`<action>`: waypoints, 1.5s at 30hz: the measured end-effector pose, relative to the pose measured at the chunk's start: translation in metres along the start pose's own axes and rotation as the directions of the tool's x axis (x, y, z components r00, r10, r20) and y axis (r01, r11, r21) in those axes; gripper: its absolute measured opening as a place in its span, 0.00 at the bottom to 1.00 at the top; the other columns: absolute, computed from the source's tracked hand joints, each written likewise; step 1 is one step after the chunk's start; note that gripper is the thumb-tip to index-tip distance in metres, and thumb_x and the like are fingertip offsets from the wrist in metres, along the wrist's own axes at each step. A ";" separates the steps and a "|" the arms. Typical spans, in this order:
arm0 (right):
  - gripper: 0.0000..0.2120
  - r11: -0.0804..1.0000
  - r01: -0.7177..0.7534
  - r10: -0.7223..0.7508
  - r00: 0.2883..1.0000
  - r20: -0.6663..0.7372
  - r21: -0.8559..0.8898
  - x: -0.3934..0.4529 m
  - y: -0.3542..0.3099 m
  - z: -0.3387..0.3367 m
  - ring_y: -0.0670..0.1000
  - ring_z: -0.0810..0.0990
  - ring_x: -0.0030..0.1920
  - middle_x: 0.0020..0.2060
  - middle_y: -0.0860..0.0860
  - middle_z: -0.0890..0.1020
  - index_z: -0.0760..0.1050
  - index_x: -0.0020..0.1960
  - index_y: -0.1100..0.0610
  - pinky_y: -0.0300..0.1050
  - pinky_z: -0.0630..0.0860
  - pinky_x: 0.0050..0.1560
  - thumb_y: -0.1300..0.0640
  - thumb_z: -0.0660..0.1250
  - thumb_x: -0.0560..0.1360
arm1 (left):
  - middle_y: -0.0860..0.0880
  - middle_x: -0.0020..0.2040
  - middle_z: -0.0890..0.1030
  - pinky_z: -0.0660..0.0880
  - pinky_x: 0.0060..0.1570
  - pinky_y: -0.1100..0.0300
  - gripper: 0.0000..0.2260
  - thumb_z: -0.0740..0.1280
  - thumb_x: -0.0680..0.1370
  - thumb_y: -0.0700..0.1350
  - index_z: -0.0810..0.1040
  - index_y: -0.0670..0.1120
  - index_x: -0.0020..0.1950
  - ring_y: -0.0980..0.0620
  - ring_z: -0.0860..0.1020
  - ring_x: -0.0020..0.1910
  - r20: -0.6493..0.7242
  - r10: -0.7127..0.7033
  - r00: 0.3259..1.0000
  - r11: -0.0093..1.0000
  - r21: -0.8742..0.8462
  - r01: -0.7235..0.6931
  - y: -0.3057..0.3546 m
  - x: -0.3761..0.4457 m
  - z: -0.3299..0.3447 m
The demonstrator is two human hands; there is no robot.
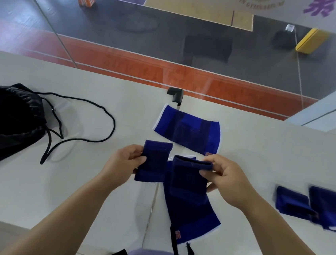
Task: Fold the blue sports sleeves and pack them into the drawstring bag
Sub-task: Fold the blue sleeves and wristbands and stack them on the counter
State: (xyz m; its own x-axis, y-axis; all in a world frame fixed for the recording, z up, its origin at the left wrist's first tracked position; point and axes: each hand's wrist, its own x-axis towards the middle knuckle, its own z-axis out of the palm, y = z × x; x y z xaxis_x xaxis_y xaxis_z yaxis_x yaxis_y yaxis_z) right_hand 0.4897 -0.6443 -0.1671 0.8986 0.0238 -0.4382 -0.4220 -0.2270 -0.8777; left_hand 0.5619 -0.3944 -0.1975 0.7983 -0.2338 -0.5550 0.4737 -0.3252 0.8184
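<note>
The black drawstring bag (6, 122) at the frame's left is cut off by the edge, its mouth hard to read. At far right, 2 folded blue sleeves (312, 207) are blurred and partly cropped. Upper centre, a flat sleeve (189, 129) lies white-trimmed. The right hand (225, 181) pinches a dark-blue sleeve (190, 183); the left hand (124, 162) grips a small folded sleeve (155, 163).

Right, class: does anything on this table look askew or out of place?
Little stands out. One long blue sleeve hangs over the near table edge, and the drawstring bag's cord trails loose.
</note>
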 end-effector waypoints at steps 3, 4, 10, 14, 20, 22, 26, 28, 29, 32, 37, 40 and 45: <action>0.11 0.993 -0.013 0.009 0.999 0.038 0.114 0.003 -0.006 0.003 0.50 0.84 0.44 0.43 0.48 0.85 0.76 0.50 0.53 0.41 0.80 0.36 0.68 0.62 0.77 | 0.46 0.48 0.84 0.81 0.49 0.49 0.10 0.60 0.79 0.34 0.78 0.45 0.53 0.47 0.82 0.48 0.072 0.025 0.997 0.995 -0.093 -0.019 0.011 0.001 0.020; 0.11 0.989 -0.018 0.014 0.999 0.033 0.145 0.005 -0.008 0.005 0.50 0.85 0.44 0.42 0.48 0.85 0.76 0.50 0.53 0.41 0.80 0.36 0.68 0.62 0.77 | 0.47 0.46 0.84 0.81 0.48 0.50 0.10 0.60 0.80 0.34 0.78 0.45 0.53 0.48 0.82 0.46 0.102 0.034 0.994 0.993 -0.119 -0.021 0.014 0.000 0.026; 0.08 0.994 -0.006 0.021 0.991 -0.135 0.111 0.016 -0.010 0.007 0.54 0.83 0.46 0.46 0.50 0.83 0.77 0.51 0.54 0.47 0.83 0.40 0.66 0.65 0.76 | 0.50 0.44 0.85 0.82 0.45 0.53 0.13 0.57 0.80 0.34 0.79 0.46 0.52 0.51 0.83 0.44 0.235 0.058 0.970 0.971 -0.240 0.000 0.025 -0.002 0.047; 0.06 0.999 -0.011 0.018 0.974 -0.225 0.030 0.018 -0.009 0.007 0.50 0.80 0.46 0.43 0.46 0.80 0.75 0.46 0.51 0.39 0.79 0.38 0.62 0.67 0.76 | 0.49 0.44 0.84 0.81 0.46 0.52 0.11 0.57 0.80 0.34 0.78 0.45 0.52 0.49 0.82 0.44 0.243 0.056 0.968 0.961 -0.275 0.013 0.026 -0.002 0.050; 0.04 0.996 -0.065 0.077 0.975 -0.209 0.060 0.016 -0.004 0.003 0.50 0.81 0.46 0.44 0.48 0.82 0.75 0.48 0.53 0.39 0.80 0.41 0.61 0.67 0.76 | 0.45 0.45 0.83 0.81 0.44 0.53 0.10 0.57 0.81 0.37 0.78 0.42 0.54 0.47 0.82 0.45 0.265 0.032 0.964 0.944 -0.326 0.059 0.027 -0.003 0.055; 0.06 0.997 -0.049 0.061 0.965 -0.254 0.053 0.015 -0.002 0.002 0.53 0.82 0.46 0.43 0.49 0.82 0.74 0.45 0.52 0.45 0.82 0.44 0.61 0.69 0.75 | 0.46 0.45 0.84 0.81 0.42 0.55 0.10 0.58 0.81 0.40 0.78 0.40 0.56 0.48 0.83 0.44 0.283 0.016 0.959 0.938 -0.337 0.084 0.029 -0.004 0.058; 0.13 0.997 -0.044 0.064 0.941 -0.331 0.066 0.012 -0.001 -0.001 0.52 0.81 0.44 0.42 0.49 0.82 0.69 0.47 0.50 0.48 0.81 0.47 0.61 0.72 0.72 | 0.48 0.43 0.85 0.81 0.47 0.51 0.07 0.66 0.77 0.36 0.78 0.46 0.52 0.48 0.84 0.46 0.230 0.015 0.973 0.991 -0.131 0.015 0.026 -0.001 0.066; 0.18 0.989 -0.077 0.110 0.953 -0.282 0.125 0.008 0.000 -0.005 0.52 0.82 0.47 0.44 0.49 0.82 0.67 0.55 0.50 0.50 0.81 0.52 0.61 0.72 0.72 | 0.48 0.41 0.86 0.80 0.48 0.49 0.08 0.66 0.76 0.35 0.78 0.47 0.51 0.46 0.84 0.46 0.187 0.009 0.982 0.995 -0.102 0.010 0.026 0.001 0.071; 0.22 0.986 -0.109 0.138 0.959 -0.249 0.125 0.006 0.000 -0.007 0.52 0.82 0.49 0.46 0.50 0.82 0.65 0.61 0.50 0.50 0.80 0.53 0.60 0.71 0.73 | 0.48 0.40 0.86 0.80 0.47 0.49 0.08 0.67 0.76 0.35 0.77 0.47 0.51 0.46 0.84 0.45 0.162 0.004 0.987 0.994 -0.110 0.014 0.028 0.001 0.073; 0.32 0.987 -0.140 0.154 0.967 -0.202 0.084 -0.003 0.004 -0.012 0.52 0.83 0.49 0.48 0.53 0.83 0.58 0.71 0.49 0.48 0.81 0.51 0.60 0.70 0.74 | 0.46 0.43 0.85 0.81 0.45 0.49 0.10 0.67 0.76 0.37 0.74 0.49 0.54 0.46 0.84 0.45 0.090 -0.002 0.996 0.991 -0.131 0.014 0.032 0.003 0.080; 0.22 1.000 -0.018 0.018 0.970 -0.242 0.002 -0.013 0.012 -0.020 0.52 0.84 0.42 0.43 0.53 0.83 0.65 0.54 0.38 0.42 0.82 0.40 0.62 0.69 0.75 | 0.46 0.45 0.84 0.81 0.44 0.48 0.16 0.66 0.78 0.40 0.68 0.59 0.57 0.46 0.83 0.45 0.084 0.073 0.994 0.996 -0.051 -0.069 0.033 0.003 0.097; 0.20 0.999 0.009 -0.019 0.972 -0.232 -0.046 -0.017 0.018 -0.028 0.50 0.82 0.41 0.42 0.50 0.81 0.71 0.51 0.38 0.40 0.81 0.41 0.64 0.69 0.74 | 0.46 0.48 0.80 0.82 0.43 0.50 0.14 0.65 0.78 0.40 0.70 0.60 0.53 0.47 0.82 0.47 0.098 0.125 0.987 0.991 0.034 -0.129 0.036 0.002 0.108; 0.26 0.992 -0.065 0.042 0.976 -0.215 -0.104 -0.025 0.031 -0.046 0.47 0.81 0.42 0.45 0.47 0.82 0.74 0.63 0.49 0.36 0.78 0.45 0.65 0.74 0.68 | 0.52 0.49 0.80 0.79 0.47 0.62 0.21 0.73 0.72 0.36 0.74 0.54 0.60 0.55 0.80 0.48 0.225 0.117 0.967 0.963 0.211 -0.166 0.041 0.001 0.124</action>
State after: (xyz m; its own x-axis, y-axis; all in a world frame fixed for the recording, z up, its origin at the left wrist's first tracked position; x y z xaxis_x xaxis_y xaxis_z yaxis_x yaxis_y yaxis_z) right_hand 0.4599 -0.6972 -0.1742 0.8850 -0.1960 -0.4222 -0.4650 -0.3279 -0.8224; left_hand 0.5361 -0.5212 -0.1831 0.7441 -0.4706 -0.4743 0.2454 -0.4677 0.8491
